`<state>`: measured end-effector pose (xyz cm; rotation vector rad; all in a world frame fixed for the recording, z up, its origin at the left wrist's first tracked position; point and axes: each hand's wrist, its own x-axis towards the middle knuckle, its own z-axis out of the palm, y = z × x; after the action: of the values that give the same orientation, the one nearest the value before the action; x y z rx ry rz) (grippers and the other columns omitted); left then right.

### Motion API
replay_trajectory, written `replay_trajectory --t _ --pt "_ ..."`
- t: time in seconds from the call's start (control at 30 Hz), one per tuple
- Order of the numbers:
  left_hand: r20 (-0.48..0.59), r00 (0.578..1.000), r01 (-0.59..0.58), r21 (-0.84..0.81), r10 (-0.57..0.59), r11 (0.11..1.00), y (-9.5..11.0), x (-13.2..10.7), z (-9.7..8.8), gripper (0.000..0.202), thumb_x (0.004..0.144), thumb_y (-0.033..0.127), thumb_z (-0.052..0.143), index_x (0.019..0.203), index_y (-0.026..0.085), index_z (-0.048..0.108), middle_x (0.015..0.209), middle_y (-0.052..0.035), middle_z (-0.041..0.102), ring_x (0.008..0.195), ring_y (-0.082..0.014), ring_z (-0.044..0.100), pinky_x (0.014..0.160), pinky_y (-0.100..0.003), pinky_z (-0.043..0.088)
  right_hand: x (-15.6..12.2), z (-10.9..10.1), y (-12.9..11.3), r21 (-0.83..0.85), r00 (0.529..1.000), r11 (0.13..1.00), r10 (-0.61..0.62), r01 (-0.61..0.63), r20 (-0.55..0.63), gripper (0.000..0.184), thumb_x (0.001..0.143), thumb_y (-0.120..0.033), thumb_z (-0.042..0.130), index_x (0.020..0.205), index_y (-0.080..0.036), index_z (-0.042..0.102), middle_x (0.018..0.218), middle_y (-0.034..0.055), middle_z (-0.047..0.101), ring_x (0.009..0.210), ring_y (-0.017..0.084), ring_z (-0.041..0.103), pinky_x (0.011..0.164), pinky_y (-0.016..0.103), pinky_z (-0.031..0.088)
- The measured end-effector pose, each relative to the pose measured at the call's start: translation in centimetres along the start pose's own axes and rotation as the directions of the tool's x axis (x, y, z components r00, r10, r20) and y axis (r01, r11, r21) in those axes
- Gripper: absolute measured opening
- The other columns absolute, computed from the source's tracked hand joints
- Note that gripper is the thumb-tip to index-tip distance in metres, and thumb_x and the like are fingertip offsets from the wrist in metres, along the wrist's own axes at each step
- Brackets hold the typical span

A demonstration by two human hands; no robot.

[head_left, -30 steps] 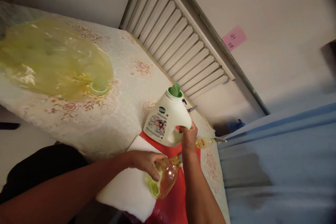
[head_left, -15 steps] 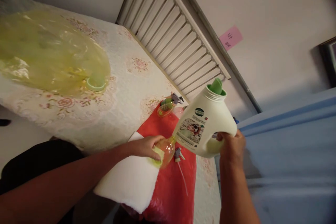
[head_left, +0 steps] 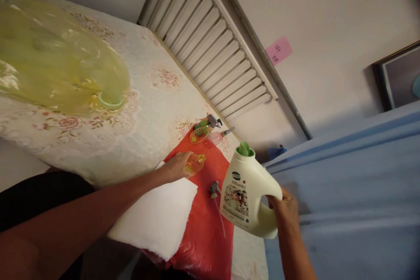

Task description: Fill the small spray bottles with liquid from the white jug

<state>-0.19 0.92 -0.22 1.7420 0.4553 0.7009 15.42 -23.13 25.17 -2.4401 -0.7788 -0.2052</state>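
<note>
My left hand [head_left: 179, 166] is closed around a clear spray bottle [head_left: 196, 163] whose uncapped neck points to the right; my palm and fingers cover part of its body. By its handle, my right hand [head_left: 286, 210] grips a pale green detergent jug [head_left: 244, 192] with a printed label and a green spout, uncapped and nearly upright. Between the two lies a loose grey spray nozzle [head_left: 215, 189] with a thin dip tube, on a red plastic sheet [head_left: 210, 232]. A white folded towel [head_left: 157, 218] rests under my left forearm.
Behind stand a spray bottle with a grey trigger [head_left: 201, 130] and a pink bottle [head_left: 215, 138]. A bulging yellow plastic bag [head_left: 59, 57] is on the floral tablecloth [head_left: 144, 118] at left. A white radiator [head_left: 210, 43] lines the wall; a blue curtain [head_left: 344, 192] hangs right.
The jug has come down, away from the spray bottle, and stands more upright. My left hand has shifted up and left with the spray bottle. The view has turned slightly right.
</note>
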Motion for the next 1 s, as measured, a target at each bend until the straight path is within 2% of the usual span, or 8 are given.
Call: replay_trajectory --t 0.23,0.37,0.5,0.7,0.87,1.0 --pt "0.015 0.996 -0.084 0.057 0.083 0.995 -0.8 -0.1 0.5 0.070 0.072 0.037 0.078 0.132 0.012 0.051 0.127 -0.0163 0.059 0.123 -0.0411 0.049 0.106 -0.048 0.036 -0.9 1.1 2.6 -0.038 0.991 0.999 0.012 -0.007 0.135 0.027 0.059 -0.046 0.064 0.061 -0.019 0.065 0.047 -0.0031 0.047 0.049 0.016 0.042 0.049 0.028 0.033" --pt "0.000 0.994 -0.111 0.069 0.111 0.991 -2.1 0.1 1.0 0.077 0.071 0.039 0.079 0.138 0.017 0.047 0.132 -0.0164 0.057 0.123 -0.0388 0.049 0.106 -0.048 0.036 -1.1 1.9 3.3 -0.079 0.980 0.997 0.006 0.010 0.201 0.029 0.063 -0.046 0.063 0.068 -0.018 0.068 0.050 -0.0031 0.050 0.050 0.015 0.042 0.049 0.027 0.034" --pt "-0.020 0.991 -0.129 0.101 0.132 0.986 -2.9 0.1 1.4 0.083 0.069 0.035 0.081 0.142 0.019 0.044 0.135 -0.0156 0.057 0.124 -0.0376 0.050 0.106 -0.047 0.038 -1.3 2.4 3.3 -0.124 0.964 0.990 -0.038 0.073 0.265 0.027 0.065 -0.045 0.060 0.067 -0.018 0.067 0.055 -0.0017 0.055 0.053 0.016 0.047 0.052 0.027 0.037" --pt "0.024 0.997 -0.076 0.272 0.072 0.959 -1.9 -0.1 1.2 0.086 0.069 0.033 0.079 0.145 0.019 0.041 0.137 -0.0136 0.057 0.126 -0.0339 0.051 0.106 -0.042 0.043 -0.7 2.8 3.7 -0.255 0.942 0.952 -0.079 0.169 0.327 0.028 0.068 -0.045 0.055 0.070 -0.018 0.065 0.064 0.0030 0.067 0.065 0.022 0.059 0.058 0.028 0.041" --pt "0.021 0.996 -0.086 0.300 0.084 0.950 -1.0 -0.3 0.9 0.074 0.078 0.046 0.072 0.141 0.016 0.046 0.132 -0.0152 0.060 0.122 -0.0338 0.054 0.104 -0.043 0.046 -0.1 3.1 3.9 -0.319 0.918 0.917 -0.104 0.238 0.384 0.028 0.074 -0.043 0.050 0.073 -0.018 0.064 0.066 0.0035 0.068 0.066 0.022 0.062 0.058 0.027 0.040" --pt "0.033 0.997 -0.081 0.300 0.075 0.950 -0.8 -0.3 0.8 0.073 0.079 0.046 0.072 0.140 0.017 0.045 0.134 -0.0148 0.060 0.123 -0.0335 0.054 0.103 -0.043 0.046 0.3 3.1 3.6 -0.353 0.906 0.891 -0.131 0.286 0.402 0.026 0.076 -0.041 0.049 0.073 -0.019 0.063 0.066 0.0035 0.068 0.066 0.021 0.062 0.058 0.026 0.039"
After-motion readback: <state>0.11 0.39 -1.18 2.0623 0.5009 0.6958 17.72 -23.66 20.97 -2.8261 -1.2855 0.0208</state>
